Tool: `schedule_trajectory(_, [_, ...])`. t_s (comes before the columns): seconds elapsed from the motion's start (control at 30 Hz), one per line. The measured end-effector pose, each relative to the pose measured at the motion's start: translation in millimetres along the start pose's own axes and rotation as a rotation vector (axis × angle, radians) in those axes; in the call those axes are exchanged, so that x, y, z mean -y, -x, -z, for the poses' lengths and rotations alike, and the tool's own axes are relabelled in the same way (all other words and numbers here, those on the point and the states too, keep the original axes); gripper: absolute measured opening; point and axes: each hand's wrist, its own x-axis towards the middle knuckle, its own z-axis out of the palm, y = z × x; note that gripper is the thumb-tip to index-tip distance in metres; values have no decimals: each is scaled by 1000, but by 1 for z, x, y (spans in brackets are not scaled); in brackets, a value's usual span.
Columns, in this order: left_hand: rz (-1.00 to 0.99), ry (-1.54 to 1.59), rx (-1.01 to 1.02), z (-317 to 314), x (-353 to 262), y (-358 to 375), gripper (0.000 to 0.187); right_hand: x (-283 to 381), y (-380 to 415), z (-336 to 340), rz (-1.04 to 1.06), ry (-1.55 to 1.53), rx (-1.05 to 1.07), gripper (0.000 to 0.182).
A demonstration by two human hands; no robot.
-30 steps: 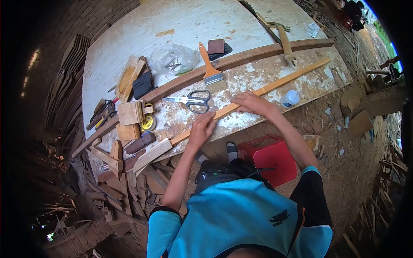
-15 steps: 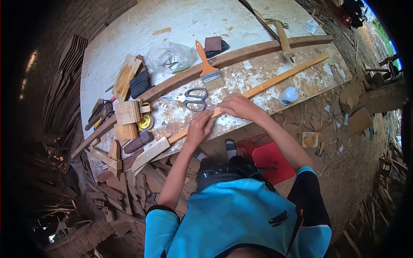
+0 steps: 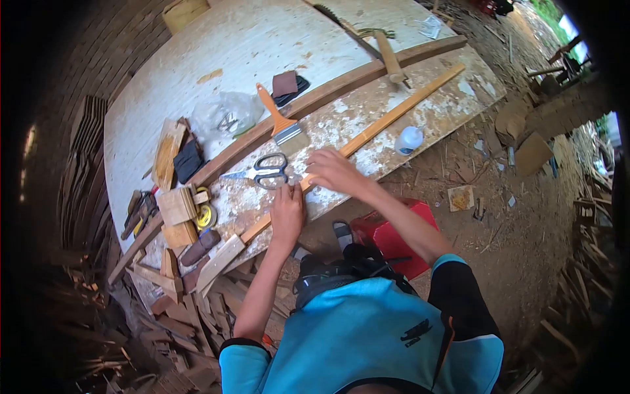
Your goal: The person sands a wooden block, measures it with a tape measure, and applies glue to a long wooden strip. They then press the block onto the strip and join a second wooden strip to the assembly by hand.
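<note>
A long, narrow wooden strip [image 3: 384, 120] lies slantwise along the near side of the worktable. My left hand [image 3: 287, 211] is closed with its fingertips on the strip's lower part. Just right of it, my right hand [image 3: 336, 173] bends over the same strip, fingers curled against it. Whatever lies under the fingertips is hidden. Dark-handled scissors [image 3: 270, 172] rest just beyond my left hand, blades pointing left. Past them is a flat paintbrush [image 3: 281, 123] with an orange handle. A pale wood piece [image 3: 223, 258] meets the strip's lower end.
A thick brown beam [image 3: 315, 94] crosses the worktable [image 3: 157, 72]; a hammer [image 3: 388, 58] rests over it. A small white bottle [image 3: 409, 140] stands right. Wood blocks [image 3: 177, 207], yellow tape [image 3: 206, 215] and a plastic bag [image 3: 226, 115] lie left. A red stool [image 3: 394, 236] stands below the edge.
The camera view has shifted, so the table and its things appear further left. My hands stay at the strip; the right hand's fingers look slightly more raised and spread.
</note>
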Motion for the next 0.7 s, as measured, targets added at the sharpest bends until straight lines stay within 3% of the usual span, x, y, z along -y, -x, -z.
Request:
schedule_trajectory(0.1, [-51, 7, -87, 0, -2, 1, 27, 25, 44, 17, -136, -121, -402, 23])
schedule_trajectory(0.17, [-58, 21, -112, -5, 0, 2, 27, 11, 86, 29, -478, 130, -772, 54])
schedule_trajectory(0.23, [-55, 55, -116, -8, 2, 3, 25, -9, 104, 55, -873, 138, -902, 78])
schedule_trajectory(0.33, [-53, 84, -132, -7, 3, 7, 24, -34, 103, 82, -841, 115, -907, 83])
schedule_trajectory(0.43, [-43, 109, -158, -4, -1, 6, 24, -56, 103, 84, -829, -39, -764, 81])
schedule_trajectory(0.57, [-15, 114, -177, -6, -4, 10, 25, -66, 108, 85, -887, -138, -687, 62])
schedule_trajectory(0.7, [-14, 109, -184, -9, -3, 13, 27, -56, 125, 77, -854, -116, -745, 55])
